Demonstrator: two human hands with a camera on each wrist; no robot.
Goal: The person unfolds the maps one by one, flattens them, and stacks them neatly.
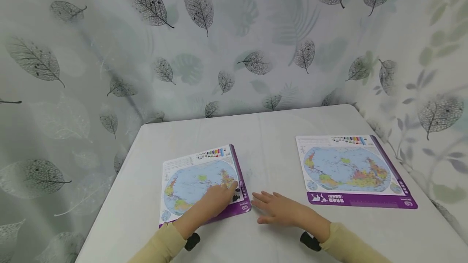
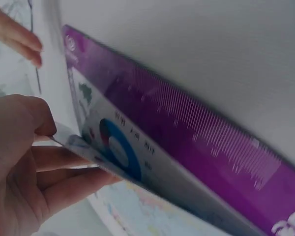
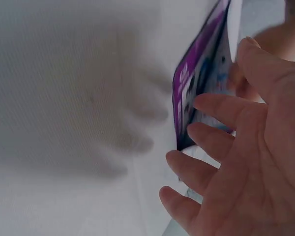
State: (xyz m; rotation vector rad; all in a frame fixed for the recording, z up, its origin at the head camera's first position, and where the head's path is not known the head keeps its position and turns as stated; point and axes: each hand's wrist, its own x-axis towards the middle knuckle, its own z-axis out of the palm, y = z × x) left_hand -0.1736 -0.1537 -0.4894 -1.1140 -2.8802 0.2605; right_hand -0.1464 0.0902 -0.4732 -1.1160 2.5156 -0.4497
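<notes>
A world map booklet (image 1: 191, 182) with a purple border (image 2: 201, 132) lies at a slant on the left of the table. My left hand (image 1: 213, 200) pinches the edge of its upper map sheet (image 2: 152, 189) between thumb and fingers. That sheet stands lifted from the purple border, and in the left wrist view a blue ring and small print show beneath it. Beside the booklet's lower right corner, my right hand (image 1: 279, 210) hovers palm down with fingers spread, holding nothing. In the right wrist view its fingers (image 3: 196, 169) overlap the booklet's corner.
A second world map (image 1: 347, 169) with the same purple border lies flat toward the right edge of the white table (image 1: 270, 149). Leaf-patterned curtains (image 1: 226, 44) hang behind the table and along both sides. Black wrist straps (image 1: 310, 241) show below the sleeves.
</notes>
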